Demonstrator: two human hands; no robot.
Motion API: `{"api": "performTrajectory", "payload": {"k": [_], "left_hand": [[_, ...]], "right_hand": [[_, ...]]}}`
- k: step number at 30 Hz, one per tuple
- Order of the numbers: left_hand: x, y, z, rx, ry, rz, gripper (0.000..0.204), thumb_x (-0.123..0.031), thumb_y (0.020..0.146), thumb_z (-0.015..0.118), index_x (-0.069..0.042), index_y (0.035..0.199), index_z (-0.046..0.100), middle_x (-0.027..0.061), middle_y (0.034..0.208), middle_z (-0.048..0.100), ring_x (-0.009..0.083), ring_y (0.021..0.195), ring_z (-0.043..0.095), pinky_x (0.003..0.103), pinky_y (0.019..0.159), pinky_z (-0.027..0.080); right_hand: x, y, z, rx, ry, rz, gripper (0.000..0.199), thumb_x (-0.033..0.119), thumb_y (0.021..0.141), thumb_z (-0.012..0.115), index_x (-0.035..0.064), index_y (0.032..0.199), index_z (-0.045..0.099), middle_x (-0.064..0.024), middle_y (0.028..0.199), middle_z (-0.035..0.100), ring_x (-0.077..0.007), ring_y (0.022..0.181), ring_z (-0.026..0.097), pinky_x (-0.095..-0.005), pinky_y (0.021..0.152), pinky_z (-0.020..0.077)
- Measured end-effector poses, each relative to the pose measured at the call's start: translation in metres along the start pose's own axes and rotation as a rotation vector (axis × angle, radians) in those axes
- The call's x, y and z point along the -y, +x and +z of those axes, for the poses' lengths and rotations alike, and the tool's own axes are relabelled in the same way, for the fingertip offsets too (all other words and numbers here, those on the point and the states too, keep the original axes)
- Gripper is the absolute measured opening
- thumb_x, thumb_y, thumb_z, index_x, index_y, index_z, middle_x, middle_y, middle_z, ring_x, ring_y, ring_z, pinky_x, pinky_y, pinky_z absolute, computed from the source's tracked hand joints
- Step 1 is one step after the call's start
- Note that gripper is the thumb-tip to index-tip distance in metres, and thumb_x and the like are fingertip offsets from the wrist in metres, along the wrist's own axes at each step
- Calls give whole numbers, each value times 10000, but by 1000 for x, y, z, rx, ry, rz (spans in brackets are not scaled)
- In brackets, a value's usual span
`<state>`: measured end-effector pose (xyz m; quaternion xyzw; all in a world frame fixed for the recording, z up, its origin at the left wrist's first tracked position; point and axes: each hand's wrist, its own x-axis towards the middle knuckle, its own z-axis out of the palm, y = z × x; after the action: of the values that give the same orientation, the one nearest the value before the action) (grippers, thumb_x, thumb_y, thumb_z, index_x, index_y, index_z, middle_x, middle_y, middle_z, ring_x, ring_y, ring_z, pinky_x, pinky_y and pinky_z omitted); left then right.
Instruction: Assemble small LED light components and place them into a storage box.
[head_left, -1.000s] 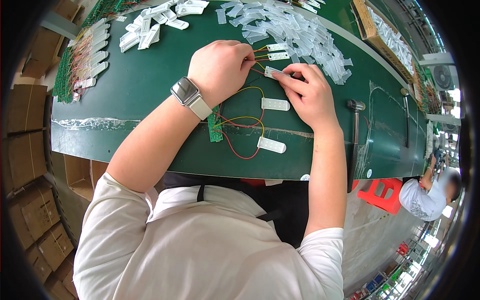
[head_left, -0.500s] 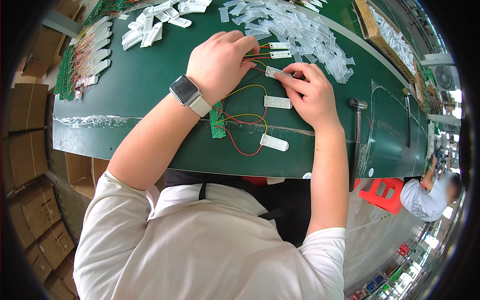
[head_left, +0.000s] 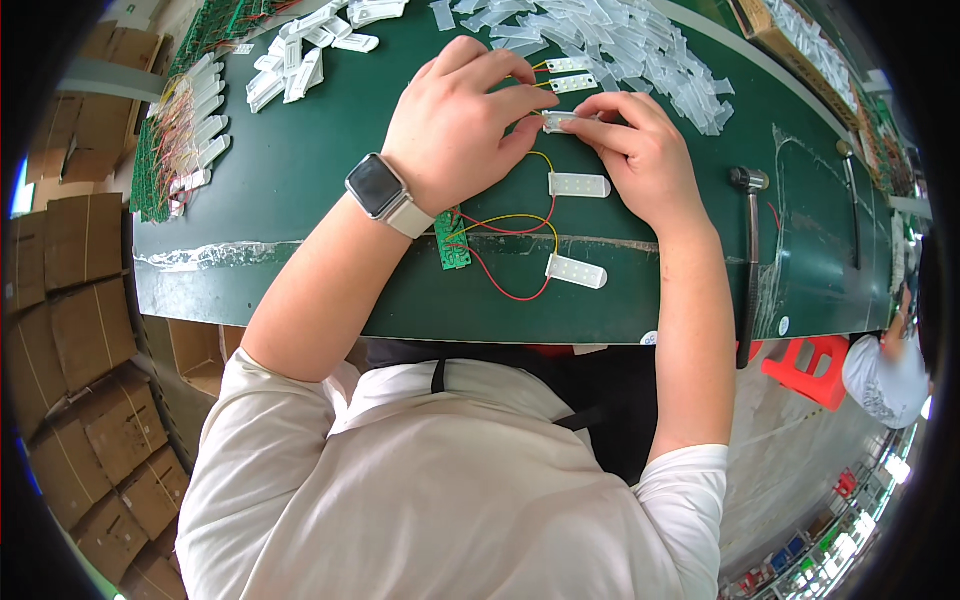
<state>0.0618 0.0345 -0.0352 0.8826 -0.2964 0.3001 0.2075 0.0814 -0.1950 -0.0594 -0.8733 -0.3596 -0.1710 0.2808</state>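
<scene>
Both my hands meet at a small LED board [head_left: 559,122] in a whitish casing. My left hand [head_left: 462,118], with a watch on its wrist, pinches at its left, wired end. My right hand [head_left: 640,150] grips the other end between thumb and fingers, hiding part of it. Just beyond, two bare LED boards [head_left: 573,83] lie with wires running under my left hand. Nearer to me rest two white-cased LED modules, an upper one [head_left: 580,185] and a lower one [head_left: 577,271]. Red and yellow wires lead from them towards a green circuit board [head_left: 452,240], partly covered by my left wrist.
A heap of translucent plastic covers [head_left: 640,65] spreads at the back, white casings [head_left: 290,65] at the back left. Wired modules [head_left: 205,130] line the left edge. A hammer [head_left: 750,250] lies right of my arm. A person [head_left: 888,375] sits near a red stool [head_left: 808,370].
The view has shifted, so the table appears moved slightly rightward. My left fingers have come closer to my right ones and now reach the held LED board's wired end.
</scene>
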Motion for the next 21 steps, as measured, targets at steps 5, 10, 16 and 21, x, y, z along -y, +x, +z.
{"api": "performTrajectory", "payload": {"k": [5,10,16,21], "left_hand": [[7,-10,6,68,-87,29,149,-88,780,772,-102,929,777,13,896,709,215,862,639,347,768,560],[0,-6,5,175,-33,-50,118,-86,795,771,-97,913,771,20,842,704,225,850,630,352,774,556],[3,-5,5,175,-13,-49,125,-82,768,777,-112,888,762,4,872,692,219,840,609,346,789,548],[7,-5,6,139,19,-9,114,-73,754,779,-116,855,749,1,888,692,212,897,619,336,792,550]], "right_hand": [[-2,1,2,-8,14,-6,250,42,796,728,197,977,803,65,971,677,-172,897,627,-319,772,550],[-2,0,1,-7,-9,4,236,48,791,733,196,962,800,66,968,675,-168,892,621,-320,776,552],[3,1,2,-21,-57,4,219,71,786,750,206,951,798,74,951,667,-167,863,609,-316,766,550],[5,1,2,-22,-61,6,213,85,787,760,212,954,800,77,944,664,-167,857,606,-315,758,549]]}}
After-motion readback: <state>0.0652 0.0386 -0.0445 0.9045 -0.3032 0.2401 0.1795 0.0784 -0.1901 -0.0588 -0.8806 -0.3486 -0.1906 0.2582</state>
